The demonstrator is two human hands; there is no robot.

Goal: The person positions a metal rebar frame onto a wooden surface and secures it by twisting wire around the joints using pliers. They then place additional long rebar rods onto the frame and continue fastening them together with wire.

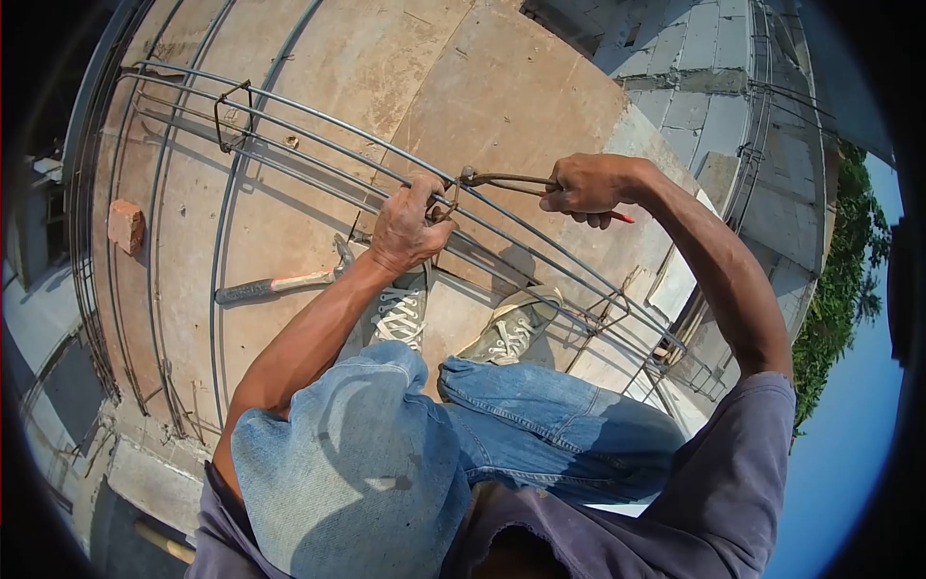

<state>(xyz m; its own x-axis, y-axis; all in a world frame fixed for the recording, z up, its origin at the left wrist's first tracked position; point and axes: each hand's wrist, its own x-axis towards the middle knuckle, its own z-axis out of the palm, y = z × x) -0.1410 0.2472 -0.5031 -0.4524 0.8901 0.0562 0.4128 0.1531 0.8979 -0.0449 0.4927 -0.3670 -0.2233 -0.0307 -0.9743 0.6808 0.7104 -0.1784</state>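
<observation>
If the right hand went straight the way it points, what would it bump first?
Probably the long steel bar, where the pincers in the right hand seem to touch; the left hand is just beyond. Depth is unclear.

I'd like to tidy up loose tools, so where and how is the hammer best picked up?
Probably by the dark grip of the hammer, from above on the person's left: the slim handle points that way, while the head lies close to the left forearm.

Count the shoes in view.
2: the left shoe, right of the hammer, and the right shoe, further right in the picture. Both are just beyond the jeans, which may hide their heels.
</observation>
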